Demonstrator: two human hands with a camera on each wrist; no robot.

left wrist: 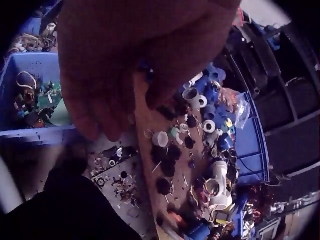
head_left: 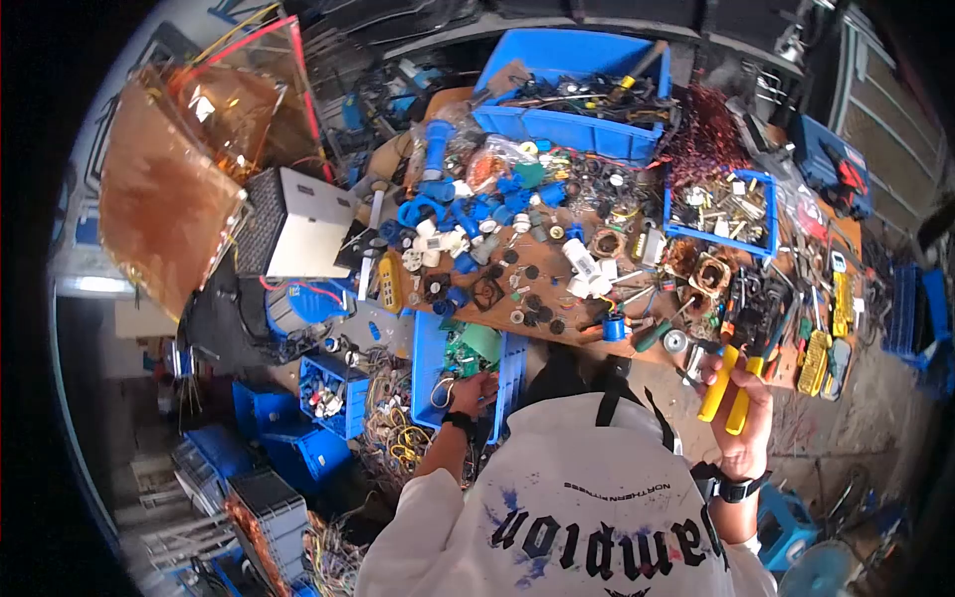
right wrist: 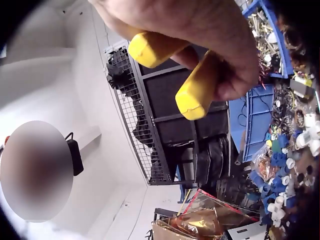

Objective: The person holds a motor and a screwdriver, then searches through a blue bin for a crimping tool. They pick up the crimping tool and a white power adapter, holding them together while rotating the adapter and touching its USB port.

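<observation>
In the head view the left hand (head_left: pixel 474 394) is at the blue basket (head_left: pixel 423 373), which holds green circuit boards (head_left: pixel 460 356). The left wrist view has this hand (left wrist: pixel 135 45) large and dark, fingers loosely bent downward with no object visible in them; the basket (left wrist: pixel 40 134) lies beside it. Over by the bench's right front edge, the right hand (head_left: pixel 756 440) grips a tool with two yellow handles (head_left: pixel 718 383), the handles spread apart. Its handle ends (right wrist: pixel 196 95) stick out below the right hand (right wrist: pixel 205 30) in the right wrist view.
A wooden bench (head_left: pixel 497 306) carries blue and white plastic fittings (head_left: pixel 438 239), motor parts and hand tools. A large blue bin (head_left: pixel 567 129) of tools stands at the back, a smaller blue tray (head_left: pixel 718 236) to its right. Crates (head_left: pixel 335 398) and tangled cables (head_left: pixel 398 423) sit at left.
</observation>
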